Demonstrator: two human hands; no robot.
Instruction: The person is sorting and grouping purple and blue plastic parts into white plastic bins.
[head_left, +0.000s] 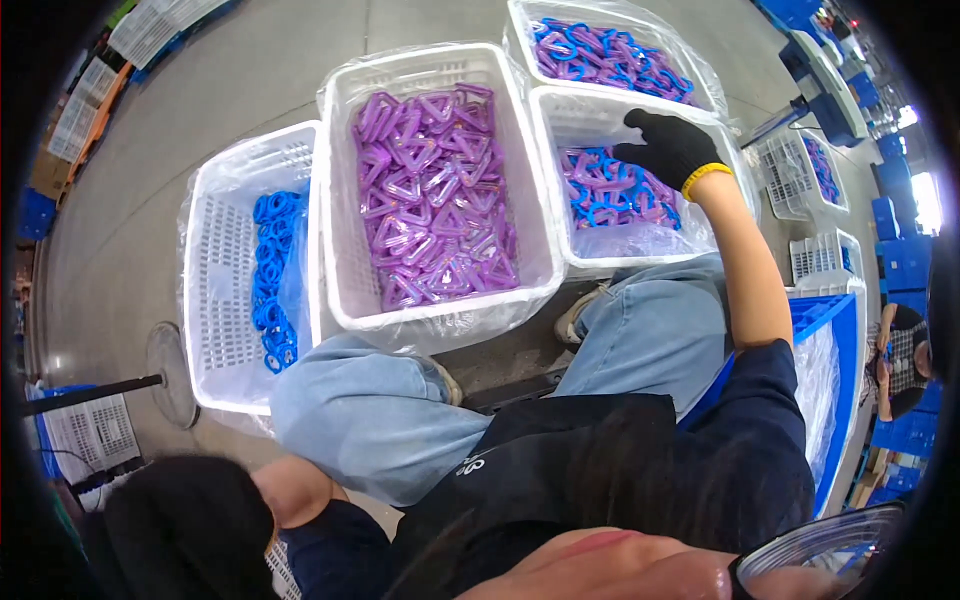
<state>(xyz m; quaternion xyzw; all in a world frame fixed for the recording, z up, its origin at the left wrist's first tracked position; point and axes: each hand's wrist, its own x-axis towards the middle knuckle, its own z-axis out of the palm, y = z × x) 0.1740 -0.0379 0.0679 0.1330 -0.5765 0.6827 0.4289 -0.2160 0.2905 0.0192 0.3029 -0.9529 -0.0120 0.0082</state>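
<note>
My right hand [668, 149], in a black glove with a yellow cuff, is over a white basket [548, 170] of mixed blue rings and purple triangles [610, 192]. Its fingers are apart and nothing shows in them. Raised at the lower left, my left hand [185, 530] is a dark gloved shape close to the camera, its fingers not made out. Between my knees and beyond stands a lined white basket [345, 200] full of clear purple plastic triangles [430, 195]. To its left, another white basket [222, 250] holds blue rings [275, 270] along one side.
Behind the right basket stands another basket of mixed pieces [610, 58]. A scale on a post [825, 90] and smaller white baskets [785, 175] are at the right. A blue crate edge [830, 318] is beside my right arm. A round-based stand [172, 375] is at the left.
</note>
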